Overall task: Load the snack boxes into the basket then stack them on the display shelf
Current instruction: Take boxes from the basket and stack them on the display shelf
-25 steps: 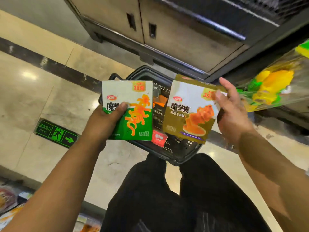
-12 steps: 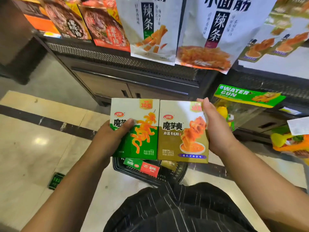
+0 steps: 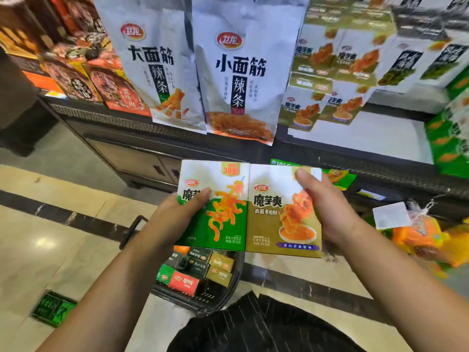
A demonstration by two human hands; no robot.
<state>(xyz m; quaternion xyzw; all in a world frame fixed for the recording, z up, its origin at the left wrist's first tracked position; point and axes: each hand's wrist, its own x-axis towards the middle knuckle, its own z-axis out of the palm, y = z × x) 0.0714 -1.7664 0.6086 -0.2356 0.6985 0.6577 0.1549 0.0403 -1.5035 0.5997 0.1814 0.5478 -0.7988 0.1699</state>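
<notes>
My left hand (image 3: 177,214) grips a green and white snack box (image 3: 220,214) by its left edge, thumb on the front. My right hand (image 3: 327,207) grips an olive and white snack box (image 3: 276,224) by its right edge. The two boxes are upright and side by side, edges touching, above the black basket (image 3: 228,288). The basket stands on the floor below and holds several small snack boxes (image 3: 200,270). The display shelf (image 3: 380,138) lies ahead on the right, with stacked olive boxes (image 3: 319,102) at its back.
Two tall white snack bags (image 3: 236,72) stand on the shelf straight ahead, with red packets (image 3: 101,82) to their left. Toy packs (image 3: 418,235) hang at the right below the shelf. A dark cabinet base (image 3: 142,161) runs under the shelf. My dark trousers (image 3: 253,326) fill the bottom.
My view has tilted up from the basket to the shelf. Both hands have brought the two boxes together and raised them toward the shelf.
</notes>
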